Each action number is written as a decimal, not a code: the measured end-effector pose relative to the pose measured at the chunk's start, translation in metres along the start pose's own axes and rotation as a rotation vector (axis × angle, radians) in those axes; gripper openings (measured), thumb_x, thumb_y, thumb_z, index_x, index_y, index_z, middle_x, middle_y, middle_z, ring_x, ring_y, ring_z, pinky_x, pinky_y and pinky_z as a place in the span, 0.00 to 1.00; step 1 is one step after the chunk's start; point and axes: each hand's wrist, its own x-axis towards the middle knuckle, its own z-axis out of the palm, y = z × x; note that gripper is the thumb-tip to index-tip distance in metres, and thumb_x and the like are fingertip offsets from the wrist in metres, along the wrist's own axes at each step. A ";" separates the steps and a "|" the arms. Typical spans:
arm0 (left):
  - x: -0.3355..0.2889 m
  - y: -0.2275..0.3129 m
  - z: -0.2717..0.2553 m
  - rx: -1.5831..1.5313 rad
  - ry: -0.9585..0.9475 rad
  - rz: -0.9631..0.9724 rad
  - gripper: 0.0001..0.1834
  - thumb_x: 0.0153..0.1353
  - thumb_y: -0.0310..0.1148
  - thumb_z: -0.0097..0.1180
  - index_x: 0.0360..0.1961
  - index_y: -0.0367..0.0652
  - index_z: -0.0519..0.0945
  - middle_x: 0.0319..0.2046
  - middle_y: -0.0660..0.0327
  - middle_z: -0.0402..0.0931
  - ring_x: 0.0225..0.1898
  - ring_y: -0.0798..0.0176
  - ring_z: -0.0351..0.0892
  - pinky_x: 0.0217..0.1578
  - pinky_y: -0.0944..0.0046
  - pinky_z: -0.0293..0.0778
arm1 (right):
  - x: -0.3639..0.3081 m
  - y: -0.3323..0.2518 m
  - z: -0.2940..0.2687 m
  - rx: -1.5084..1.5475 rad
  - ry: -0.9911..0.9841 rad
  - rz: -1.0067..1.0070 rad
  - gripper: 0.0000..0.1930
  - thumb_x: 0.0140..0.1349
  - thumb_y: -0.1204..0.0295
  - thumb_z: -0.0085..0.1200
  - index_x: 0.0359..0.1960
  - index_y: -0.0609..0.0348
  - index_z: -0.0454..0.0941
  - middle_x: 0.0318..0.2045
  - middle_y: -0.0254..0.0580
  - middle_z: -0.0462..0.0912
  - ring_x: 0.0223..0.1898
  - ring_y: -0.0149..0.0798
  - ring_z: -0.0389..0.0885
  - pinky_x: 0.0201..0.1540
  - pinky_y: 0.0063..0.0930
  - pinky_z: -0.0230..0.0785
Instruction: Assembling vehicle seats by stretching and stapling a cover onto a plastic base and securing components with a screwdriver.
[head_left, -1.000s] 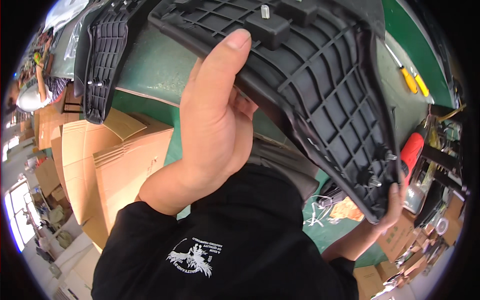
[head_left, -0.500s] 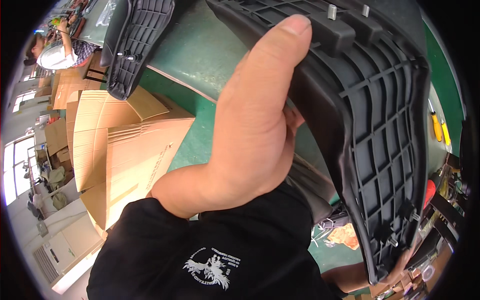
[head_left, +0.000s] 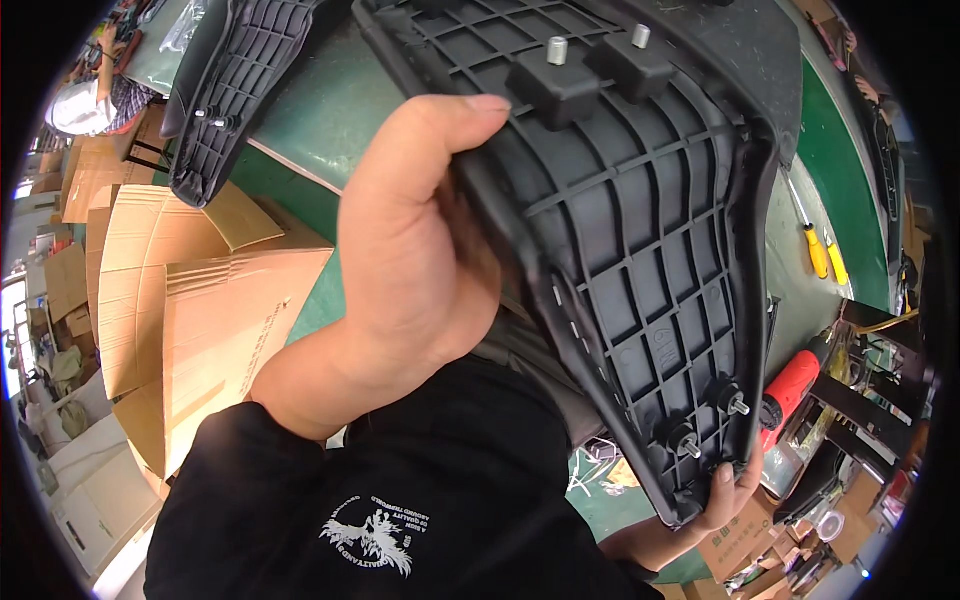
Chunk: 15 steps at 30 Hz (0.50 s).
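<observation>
I hold a long black motorcycle seat (head_left: 650,265) with its ribbed plastic underside facing me. Two metal studs on raised blocks show near its wide upper part, and two threaded bolts stick out near its narrow lower end. My left hand (head_left: 405,240) grips the left edge, its thumb lying over the rim and its other fingers mostly hidden. At the narrow end, my right hand (head_left: 730,495) clasps the tip, thumb on the underside. A second black seat (head_left: 245,90) rests at the far left of the workbench (head_left: 320,110), underside up.
An open cardboard box (head_left: 230,330) stands to the left, below the bench edge. To the right lie yellow-handled screwdrivers (head_left: 817,252) and a red power tool (head_left: 790,395). Beyond the box, another person (head_left: 80,108) is at the far left.
The held seat has shifted left in view, and its underside has turned more toward me. My right thumb now shows on its narrow end. The surroundings have slid left as well.
</observation>
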 end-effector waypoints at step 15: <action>0.004 -0.033 0.027 0.008 0.141 0.335 0.13 0.77 0.38 0.60 0.52 0.40 0.85 0.44 0.64 0.88 0.45 0.72 0.84 0.49 0.67 0.77 | -0.032 -0.030 0.016 0.047 -0.077 0.119 0.44 0.61 0.59 0.73 0.73 0.78 0.70 0.63 0.56 0.84 0.64 0.46 0.82 0.72 0.38 0.68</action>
